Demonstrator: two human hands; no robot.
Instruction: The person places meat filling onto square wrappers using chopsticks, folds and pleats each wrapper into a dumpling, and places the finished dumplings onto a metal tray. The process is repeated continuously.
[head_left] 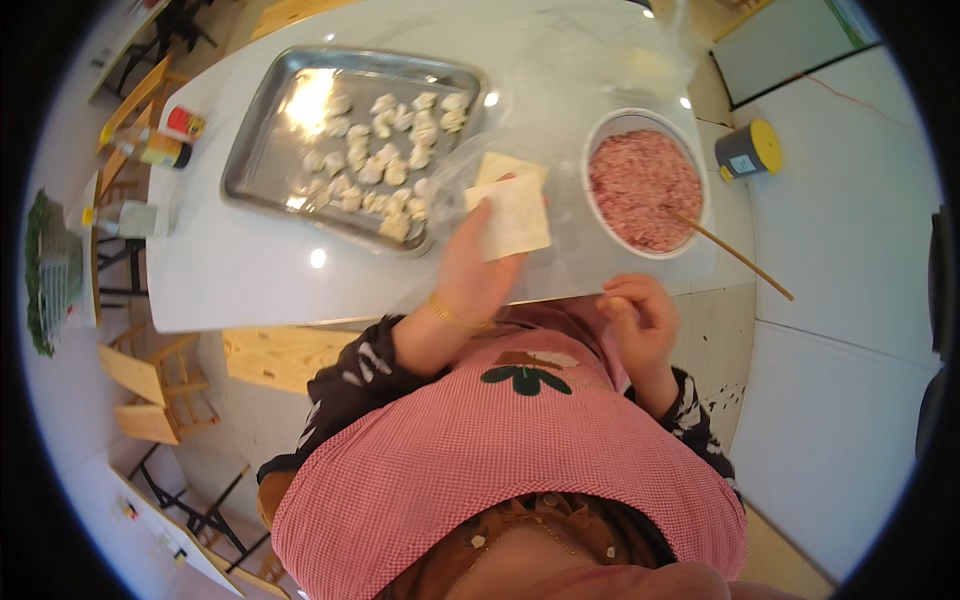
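Head view: a thin, pale yellow, square dough sheet (517,222) is sitting in the left hand (475,265), above the near part of the shiny white table (235,270). Its sides are looking almost the same length, so I cannot tell a long axis. It is tilting a little: its far edge is climbing toward the right. The left thumb is pressing on its left edge while the other fingers are going under it, so they are gripping it. Another pale sheet (510,163) is peeking out just past the far edge. The right hand (640,315) is curling its fingers near the round white bowl (628,119) of pink minced meat (640,185); I cannot tell if they are pinching anything. A silver metal tray (265,140) is holding small white lumps (370,172).
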